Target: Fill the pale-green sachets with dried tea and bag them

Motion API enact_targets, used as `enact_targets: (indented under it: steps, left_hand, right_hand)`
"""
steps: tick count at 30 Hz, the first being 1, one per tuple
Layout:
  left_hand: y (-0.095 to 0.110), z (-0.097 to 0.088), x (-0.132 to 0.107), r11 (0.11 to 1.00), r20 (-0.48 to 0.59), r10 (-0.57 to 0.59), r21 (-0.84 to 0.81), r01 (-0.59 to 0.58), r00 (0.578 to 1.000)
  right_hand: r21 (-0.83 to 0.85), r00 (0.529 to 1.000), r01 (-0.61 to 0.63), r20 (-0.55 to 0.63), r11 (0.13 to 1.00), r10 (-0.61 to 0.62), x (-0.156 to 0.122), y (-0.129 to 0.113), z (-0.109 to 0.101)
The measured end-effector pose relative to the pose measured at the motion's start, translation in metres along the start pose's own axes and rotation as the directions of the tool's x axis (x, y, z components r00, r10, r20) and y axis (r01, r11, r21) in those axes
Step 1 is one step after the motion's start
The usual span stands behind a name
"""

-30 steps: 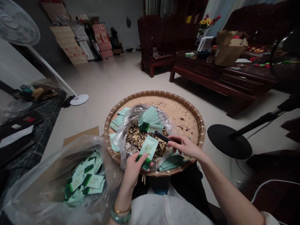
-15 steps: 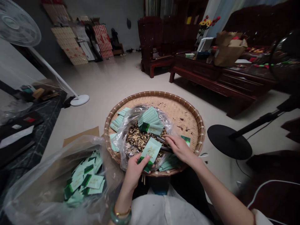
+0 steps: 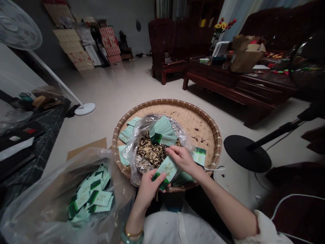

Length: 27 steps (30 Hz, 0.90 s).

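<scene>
My left hand (image 3: 149, 184) is closed round the lower end of a pale green paper sachet (image 3: 168, 169) with a dark green band and gold print. Just above the sachet's top edge, the fingers of my right hand (image 3: 181, 157) are pinched together; what they hold, if anything, is hidden. Under both hands, a clear plastic bag (image 3: 137, 134) holds a dark and yellowish dry loose mix (image 3: 151, 150). A fanned stack of sachets (image 3: 162, 128) lies on this mix. By my right wrist, a dark piece (image 3: 201, 165) with a white cord (image 3: 214, 168) shows partly.
The bag stands in a round woven bamboo tray (image 3: 167, 102), with more sachets (image 3: 199, 156) round it. At the left, a large clear bag (image 3: 50, 179) holds several sachets (image 3: 93, 195). A white fan (image 3: 85, 108), a black stand base (image 3: 246, 154) and a wooden table (image 3: 228, 84) stand around.
My right hand has moved left to the top of the sachet. The dark metallic two-armed tool that was by its fingers no longer shows there. My left hand still holds the sachet, slightly lower.
</scene>
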<state>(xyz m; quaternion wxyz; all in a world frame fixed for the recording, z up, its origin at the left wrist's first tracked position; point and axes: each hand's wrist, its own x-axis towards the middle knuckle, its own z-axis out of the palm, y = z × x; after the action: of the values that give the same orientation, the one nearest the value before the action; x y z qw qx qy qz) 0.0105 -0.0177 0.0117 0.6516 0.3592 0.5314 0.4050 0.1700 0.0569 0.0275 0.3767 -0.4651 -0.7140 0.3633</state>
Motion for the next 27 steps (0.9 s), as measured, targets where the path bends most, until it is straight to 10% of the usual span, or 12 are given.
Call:
enact_targets:
  steps: [3,5,8,14,21,27]
  left_hand:
    - [0.005,-0.005,-0.003,0.942,-0.242,0.147,-0.261,-0.211,0.959]
    - [0.010,-0.011,-0.006,0.803,-0.458,0.274,-0.374,-0.464,0.845]
    - [0.016,-0.020,-0.008,0.692,-0.504,0.361,-0.419,-0.588,0.784]
    - [0.012,-0.016,-0.006,0.771,-0.381,0.332,-0.418,-0.481,0.863]
    - [0.012,-0.006,0.000,0.875,-0.317,0.246,-0.333,-0.350,0.916]
    - [0.007,0.002,0.005,0.964,-0.126,0.046,-0.254,-0.077,0.991]
  right_hand:
    - [0.004,0.995,-0.102,-0.010,0.995,0.102,0.012,0.013,-0.010]
    - [-0.191,0.995,-0.079,-0.069,0.978,0.067,0.019,0.025,-0.013]
    - [-0.494,0.996,-0.042,-0.085,0.868,-0.001,0.028,0.041,-0.011]
    - [-0.605,0.997,-0.062,-0.077,0.794,0.019,0.032,0.052,-0.002]
    - [-0.327,0.891,0.318,-0.217,0.890,-0.399,0.010,0.033,-0.014]
    - [-0.111,0.874,0.432,-0.194,0.895,-0.446,-0.014,0.013,-0.003]
